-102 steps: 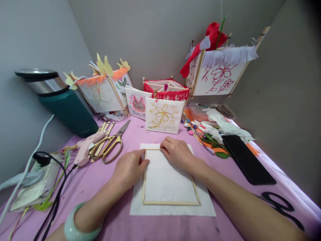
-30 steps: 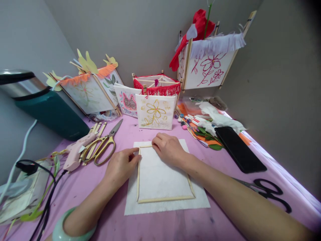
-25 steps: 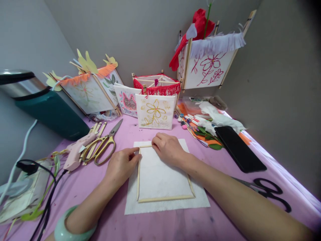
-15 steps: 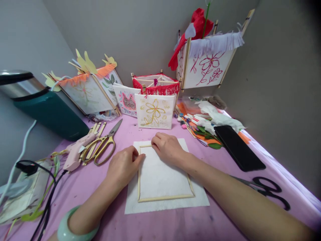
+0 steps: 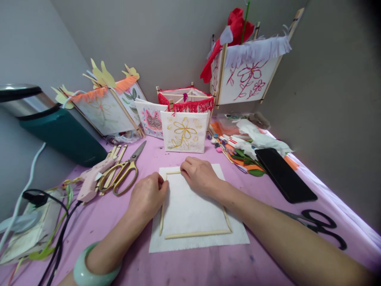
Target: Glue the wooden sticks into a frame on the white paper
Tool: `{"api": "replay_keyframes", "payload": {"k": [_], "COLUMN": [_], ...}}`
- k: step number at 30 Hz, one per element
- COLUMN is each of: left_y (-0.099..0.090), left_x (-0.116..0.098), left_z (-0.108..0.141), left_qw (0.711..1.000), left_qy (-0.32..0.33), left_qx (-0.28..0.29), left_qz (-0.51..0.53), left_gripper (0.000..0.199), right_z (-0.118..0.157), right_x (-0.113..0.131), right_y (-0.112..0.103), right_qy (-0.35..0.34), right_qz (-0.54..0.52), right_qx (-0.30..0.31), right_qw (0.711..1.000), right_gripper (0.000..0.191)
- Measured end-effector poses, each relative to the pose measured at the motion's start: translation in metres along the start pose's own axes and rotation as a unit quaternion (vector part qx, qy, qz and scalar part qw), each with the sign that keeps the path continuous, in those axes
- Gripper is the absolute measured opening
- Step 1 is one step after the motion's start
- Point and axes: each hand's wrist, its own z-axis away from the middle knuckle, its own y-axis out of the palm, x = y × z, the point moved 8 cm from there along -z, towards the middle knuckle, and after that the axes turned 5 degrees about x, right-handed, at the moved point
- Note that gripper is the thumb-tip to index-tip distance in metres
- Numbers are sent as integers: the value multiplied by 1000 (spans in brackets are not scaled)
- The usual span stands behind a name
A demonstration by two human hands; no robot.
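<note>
A white cloth sheet lies flat, with thin wooden sticks laid on it in a rough square. My left hand is closed in a pinch on the upper part of the left stick, whose lower end stands apart from the bottom stick. Curled at the far edge, my right hand has its fingertips on the top stick and hides the rest of it. The right stick shows only at its lower end, close to the bottom one.
Gold-handled scissors and a pink glue gun lie to the left, near a teal bottle. Decorated lanterns stand behind, with a flower-painted panel. On the right are a phone and black-handled scissors.
The left stick's lower end has swung left, opening a gap at the bottom left corner. My left thumb has drawn back slightly; my right hand stays in place.
</note>
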Motion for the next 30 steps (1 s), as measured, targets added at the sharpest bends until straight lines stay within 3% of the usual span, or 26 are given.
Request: {"api": "replay_keyframes", "payload": {"k": [13,30], "left_y": [1,0], "left_x": [2,2], "left_z": [0,-2], "left_qw": [999,999], "left_qy": [4,-1], "left_qx": [19,2], "left_qz": [32,40], "left_gripper": [17,19], "right_z": [-1,-2], "right_x": [0,1], "right_y": [0,3], "right_qy": [-4,-11], "right_qz": [8,14], "right_qx": [-13,-12], "right_qw": [1000,1000], "right_gripper": [19,19]}}
